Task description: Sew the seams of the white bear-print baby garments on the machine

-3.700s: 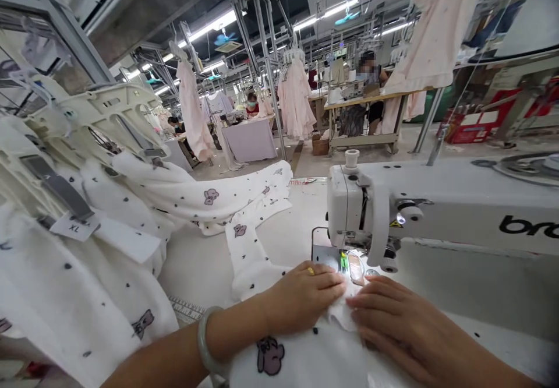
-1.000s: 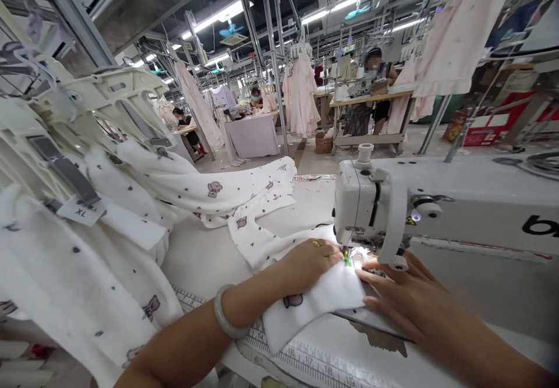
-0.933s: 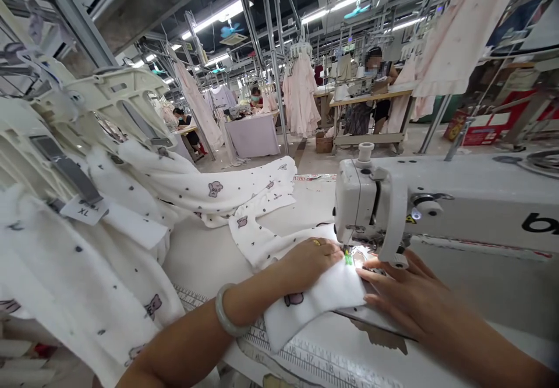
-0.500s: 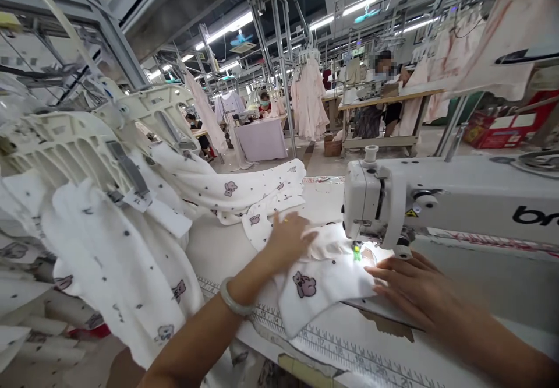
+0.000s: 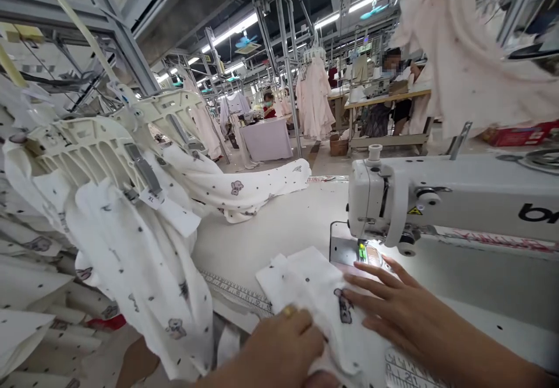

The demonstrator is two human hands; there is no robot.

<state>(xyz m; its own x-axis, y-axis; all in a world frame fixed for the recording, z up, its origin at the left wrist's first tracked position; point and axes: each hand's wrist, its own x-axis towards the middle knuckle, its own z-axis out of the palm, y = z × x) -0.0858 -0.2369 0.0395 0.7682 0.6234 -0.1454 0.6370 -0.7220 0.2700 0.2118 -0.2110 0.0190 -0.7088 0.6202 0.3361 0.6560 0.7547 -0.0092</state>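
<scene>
A white fabric piece with bear prints lies on the sewing table, just in front of the sewing machine. My left hand, a ring on one finger, is closed on the near part of this fabric; its fingertips are partly hidden. On the fabric's right side my right hand rests flat with fingers spread, close to the green presser foot. The metal needle plate shows uncovered beside the foot, and the fabric lies clear of the needle.
White bear-print garments hang at the left from cream hanger clamps, one tagged XL. A white printed sleeve spreads over the table's far side. Printed ruler tape runs along the near edge. Other workers sit farther back.
The bear-print piece has come away from under the presser foot toward me. My left hand has moved nearer and closed on it; my right hand has shifted slightly left onto the fabric.
</scene>
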